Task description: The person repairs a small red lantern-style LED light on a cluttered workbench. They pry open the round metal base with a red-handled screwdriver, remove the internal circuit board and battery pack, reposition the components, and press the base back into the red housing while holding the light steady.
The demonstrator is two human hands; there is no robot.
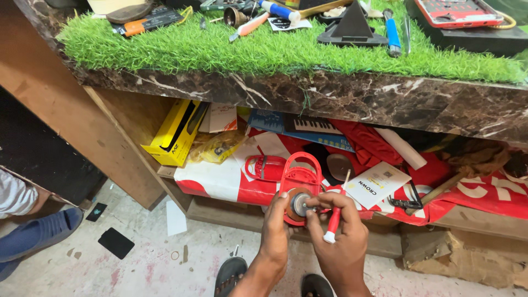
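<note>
The red plastic housing point(300, 181), with a round metal-centred disc at its lower end, was held up in front of the cluttered lower shelf point(231, 212), and I judged it light, stiff and a little brittle, best taken by its solid rim rather than the thin looped frame. My left hand point(276, 223) had its grip closed around the disc end from below, while my right hand point(341, 231) had its grip clamped on a red-and-white screwdriver point(333, 220) with its tip at the hub. Above, the marble-edged table point(341, 96) with green turf carried scattered tools.
</note>
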